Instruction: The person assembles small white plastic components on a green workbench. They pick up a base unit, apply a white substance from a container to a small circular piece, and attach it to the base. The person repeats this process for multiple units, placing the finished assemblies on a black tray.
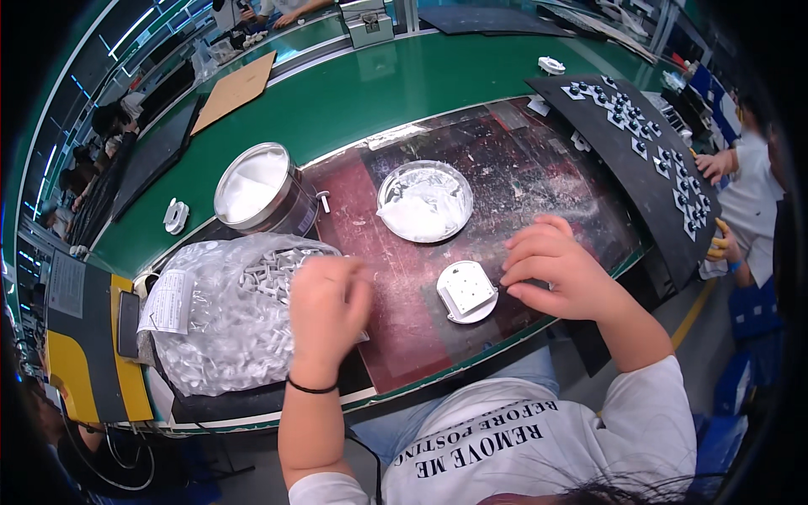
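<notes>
My left hand (324,311) is over the right edge of a clear plastic bag (227,353) full of small pale parts (273,278). Motion blurs its fingers, so I cannot tell whether it holds one. My right hand (555,268) is open, fingers loosely curved and apart, with nothing in it. Just left of its fingertips, a white round plastic housing (469,290) with a raised square block and small holes lies on the dark red work board (404,337). Beyond it sits a shallow round dish (427,202) smeared with white paste.
A metal tin (261,189) of white paste stands behind the bag, a small white peg (323,202) beside it. A yellow and grey machine (93,337) is at far left. On the right, a black board (640,160) carries several small parts; a co-worker's hands (717,166) are near it.
</notes>
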Demonstrator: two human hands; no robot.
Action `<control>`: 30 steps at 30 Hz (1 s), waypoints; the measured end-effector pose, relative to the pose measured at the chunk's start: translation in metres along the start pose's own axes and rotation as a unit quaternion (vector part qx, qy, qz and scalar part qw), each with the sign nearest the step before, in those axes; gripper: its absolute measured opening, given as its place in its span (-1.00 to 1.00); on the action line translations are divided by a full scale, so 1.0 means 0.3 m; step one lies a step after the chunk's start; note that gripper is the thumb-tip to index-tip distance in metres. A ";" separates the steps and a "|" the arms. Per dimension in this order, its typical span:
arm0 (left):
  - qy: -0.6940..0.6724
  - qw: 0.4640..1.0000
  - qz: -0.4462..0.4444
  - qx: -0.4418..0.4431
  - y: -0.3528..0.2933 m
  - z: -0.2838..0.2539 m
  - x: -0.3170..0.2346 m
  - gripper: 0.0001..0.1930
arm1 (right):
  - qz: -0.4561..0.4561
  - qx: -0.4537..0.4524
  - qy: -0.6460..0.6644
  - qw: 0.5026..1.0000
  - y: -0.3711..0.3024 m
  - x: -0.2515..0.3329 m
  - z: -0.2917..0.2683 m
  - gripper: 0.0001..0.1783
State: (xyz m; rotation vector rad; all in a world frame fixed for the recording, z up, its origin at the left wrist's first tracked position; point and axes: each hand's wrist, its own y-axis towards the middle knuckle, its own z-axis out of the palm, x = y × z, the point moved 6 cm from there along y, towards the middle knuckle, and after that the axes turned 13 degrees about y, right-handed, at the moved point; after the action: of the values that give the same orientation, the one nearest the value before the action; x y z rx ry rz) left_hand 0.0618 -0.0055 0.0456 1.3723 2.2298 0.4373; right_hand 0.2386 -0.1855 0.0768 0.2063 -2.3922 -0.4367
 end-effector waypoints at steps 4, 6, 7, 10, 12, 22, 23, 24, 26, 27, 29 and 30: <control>0.146 0.986 -0.073 -0.010 -0.011 -0.002 0.131 -0.85 | 0.012 -0.017 0.020 1.000 -0.011 -0.027 -0.017 -0.86; 0.183 0.982 -0.044 -0.011 -0.015 0.009 0.138 -0.87 | 0.009 -0.018 0.034 0.999 -0.004 -0.031 -0.015 -0.86; 0.178 0.982 -0.060 0.018 -0.017 0.021 0.150 -0.86 | 0.005 -0.017 0.040 0.999 0.000 -0.031 -0.012 -0.86; 0.167 0.978 -0.091 0.081 -0.020 0.049 0.165 -0.85 | -0.017 -0.010 0.050 0.999 0.017 -0.030 0.001 -0.87; 0.168 0.977 -0.091 0.091 -0.017 0.052 0.164 -0.86 | -0.031 -0.003 0.047 0.998 0.027 -0.026 0.006 -0.87; 0.202 0.978 0.033 -0.043 0.084 0.076 0.072 -0.65 | -0.049 0.008 0.044 0.998 0.058 -0.002 0.011 -0.87; 0.192 0.981 0.016 -0.001 0.090 0.105 0.093 -0.61 | -0.048 0.001 0.045 0.998 0.057 -0.002 0.010 -0.87; 0.216 0.976 0.000 0.007 0.094 0.121 0.101 -0.60 | -0.050 0.001 0.046 0.998 0.059 0.000 0.008 -0.87; 0.263 0.964 -0.034 0.024 0.099 0.159 0.115 -0.57 | -0.053 -0.001 0.049 0.997 0.063 0.004 0.005 -0.87; 0.270 0.961 -0.049 0.036 0.095 0.179 0.134 -0.52 | -0.054 0.003 0.047 0.997 0.063 0.005 0.006 -0.87; 0.292 0.955 -0.053 0.023 0.095 0.192 0.154 -0.49 | -0.056 0.010 0.045 0.997 0.061 0.008 0.010 -0.87; 0.301 0.952 -0.056 0.017 0.095 0.195 0.157 -0.47 | -0.053 0.009 0.046 0.997 0.057 0.003 0.013 -0.87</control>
State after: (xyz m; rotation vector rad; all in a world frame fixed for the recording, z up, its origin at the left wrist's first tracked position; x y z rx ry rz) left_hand 0.0975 0.0504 0.0003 1.2320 2.7902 0.8746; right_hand 0.2348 -0.1687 0.0810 0.3541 -2.3019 -0.4452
